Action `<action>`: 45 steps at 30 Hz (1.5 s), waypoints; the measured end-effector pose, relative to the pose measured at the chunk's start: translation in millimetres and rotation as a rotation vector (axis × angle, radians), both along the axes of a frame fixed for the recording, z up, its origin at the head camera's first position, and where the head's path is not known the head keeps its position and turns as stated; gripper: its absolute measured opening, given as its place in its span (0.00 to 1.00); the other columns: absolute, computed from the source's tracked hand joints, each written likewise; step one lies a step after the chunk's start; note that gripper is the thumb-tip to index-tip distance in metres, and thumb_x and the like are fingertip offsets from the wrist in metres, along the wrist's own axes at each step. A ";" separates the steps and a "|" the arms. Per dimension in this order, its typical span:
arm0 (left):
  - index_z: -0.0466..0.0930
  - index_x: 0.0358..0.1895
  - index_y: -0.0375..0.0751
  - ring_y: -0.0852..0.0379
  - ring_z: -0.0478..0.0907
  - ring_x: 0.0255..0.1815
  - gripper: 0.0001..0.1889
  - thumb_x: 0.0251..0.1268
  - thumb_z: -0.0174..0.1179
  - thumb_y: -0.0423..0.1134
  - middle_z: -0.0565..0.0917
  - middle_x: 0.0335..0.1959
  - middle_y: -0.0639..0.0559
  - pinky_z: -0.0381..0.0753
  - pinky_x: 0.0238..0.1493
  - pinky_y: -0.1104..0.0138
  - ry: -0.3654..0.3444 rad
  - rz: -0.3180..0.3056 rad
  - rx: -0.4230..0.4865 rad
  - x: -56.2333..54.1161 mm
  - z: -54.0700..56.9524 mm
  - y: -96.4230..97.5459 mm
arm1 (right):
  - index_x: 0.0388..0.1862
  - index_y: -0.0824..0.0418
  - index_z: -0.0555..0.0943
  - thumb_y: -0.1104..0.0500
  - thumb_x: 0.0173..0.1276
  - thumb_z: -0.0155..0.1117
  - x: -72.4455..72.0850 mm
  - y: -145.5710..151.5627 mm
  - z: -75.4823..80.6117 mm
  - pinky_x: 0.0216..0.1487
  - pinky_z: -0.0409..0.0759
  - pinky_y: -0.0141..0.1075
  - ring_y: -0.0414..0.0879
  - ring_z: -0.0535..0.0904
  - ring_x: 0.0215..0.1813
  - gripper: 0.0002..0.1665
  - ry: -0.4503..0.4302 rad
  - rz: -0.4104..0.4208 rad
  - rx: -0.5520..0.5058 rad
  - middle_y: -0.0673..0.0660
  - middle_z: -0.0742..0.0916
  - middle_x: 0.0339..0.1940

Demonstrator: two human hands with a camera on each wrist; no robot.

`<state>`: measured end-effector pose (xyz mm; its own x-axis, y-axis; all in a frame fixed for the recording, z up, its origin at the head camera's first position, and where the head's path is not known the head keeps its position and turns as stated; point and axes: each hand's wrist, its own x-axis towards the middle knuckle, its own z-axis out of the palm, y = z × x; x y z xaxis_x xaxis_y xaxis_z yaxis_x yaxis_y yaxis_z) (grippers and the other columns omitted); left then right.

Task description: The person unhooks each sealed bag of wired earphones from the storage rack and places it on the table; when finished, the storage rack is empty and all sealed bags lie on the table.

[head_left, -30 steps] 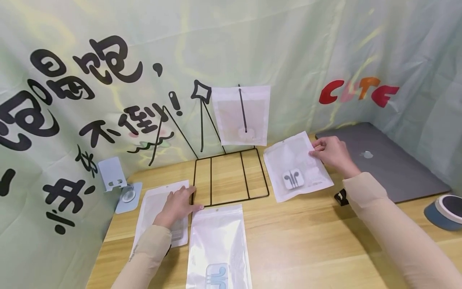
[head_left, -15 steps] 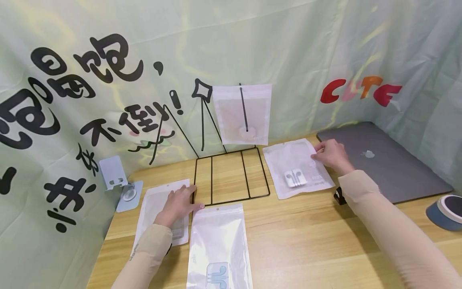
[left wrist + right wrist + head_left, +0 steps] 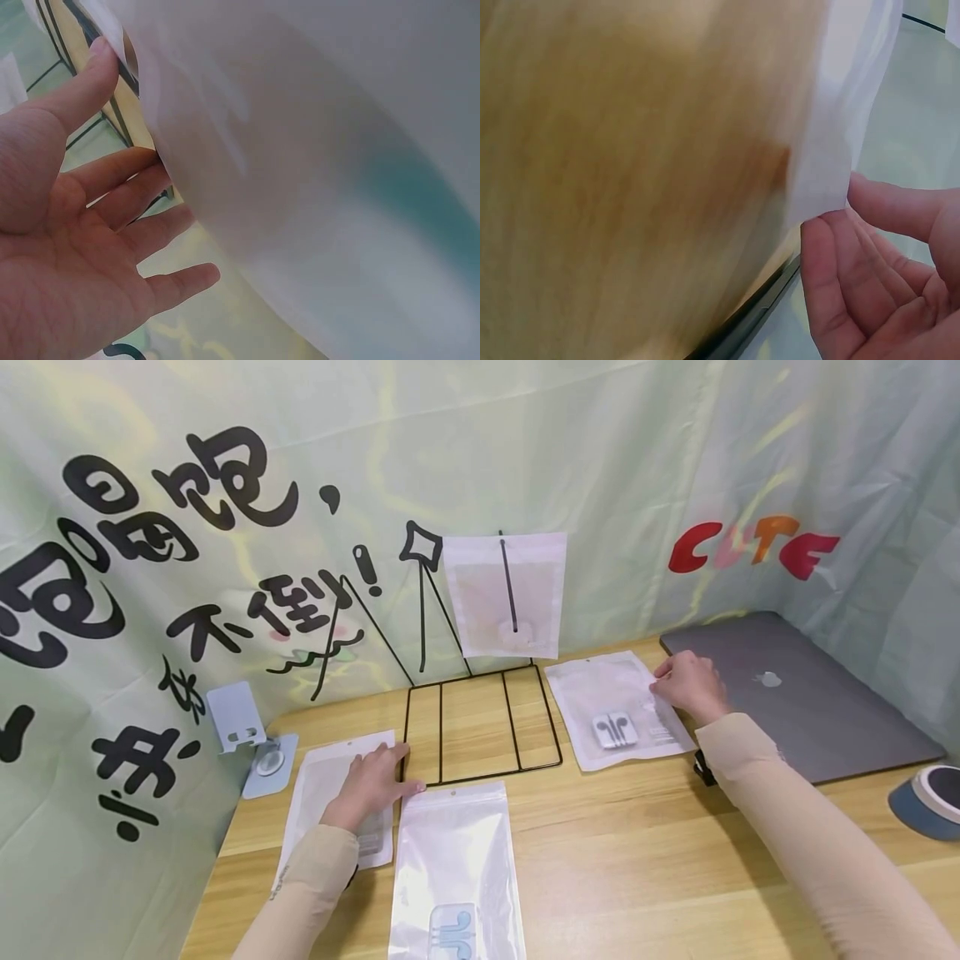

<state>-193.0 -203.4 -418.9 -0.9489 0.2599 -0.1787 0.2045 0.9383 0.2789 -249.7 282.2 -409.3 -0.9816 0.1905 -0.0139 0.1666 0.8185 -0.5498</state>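
Observation:
My right hand (image 3: 692,685) pinches the right edge of a white zip pouch (image 3: 588,681) with earphones (image 3: 615,731) showing in it. Thumb and fingertips meet on the pouch's edge in the right wrist view. This pouch lies on the table, right of a black wire rack (image 3: 440,735). My left hand (image 3: 367,787) rests with spread fingers over a second pouch (image 3: 318,785), fingertips at the rack's front left corner; its fingers are loosely extended in the left wrist view. A third pouch (image 3: 450,843) with earphones lies in front of the rack. Another pouch (image 3: 472,585) hangs on the rack's prong.
A grey laptop (image 3: 795,693) lies closed behind my right hand. At the right edge stands a round blue and white object (image 3: 922,806). A light blue phone stand (image 3: 236,714) is at the back left. A printed curtain (image 3: 600,443) encloses the wooden table (image 3: 637,860).
The right pouch has gone from slightly raised to lying flatter on the table, my right hand lowering with it and still pinching its edge. The left hand has stayed in place.

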 end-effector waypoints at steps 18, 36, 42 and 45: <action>0.68 0.70 0.33 0.35 0.56 0.73 0.39 0.61 0.69 0.51 0.70 0.68 0.35 0.47 0.68 0.34 -0.007 0.000 0.007 1.0 0.3 -0.5 | 0.47 0.67 0.82 0.58 0.63 0.67 2.2 -1.4 5.2 0.41 0.73 0.60 0.64 0.77 0.44 0.17 -0.054 -0.010 0.103 0.69 0.82 0.46; 0.68 0.70 0.34 0.35 0.57 0.74 0.38 0.61 0.69 0.50 0.71 0.67 0.35 0.47 0.68 0.34 -0.001 0.004 0.006 1.5 2.6 1.1 | 0.57 0.70 0.79 0.56 0.61 0.73 -14.2 -32.3 38.4 0.50 0.73 0.58 0.64 0.77 0.52 0.28 -0.010 0.214 -0.026 0.69 0.84 0.51; 0.68 0.70 0.34 0.35 0.57 0.73 0.38 0.61 0.70 0.51 0.72 0.67 0.35 0.48 0.68 0.35 0.007 0.007 -0.001 1.0 1.1 0.8 | 0.63 0.67 0.74 0.56 0.59 0.75 -23.2 -49.7 54.5 0.62 0.64 0.58 0.65 0.74 0.59 0.35 0.081 0.311 -0.132 0.70 0.83 0.53; 0.69 0.70 0.34 0.35 0.58 0.73 0.38 0.60 0.70 0.51 0.72 0.66 0.35 0.48 0.68 0.35 0.007 0.007 -0.001 1.0 -0.7 0.2 | 0.65 0.66 0.73 0.57 0.59 0.75 -25.9 -58.8 60.7 0.60 0.67 0.57 0.64 0.77 0.57 0.37 0.118 0.334 -0.158 0.70 0.83 0.55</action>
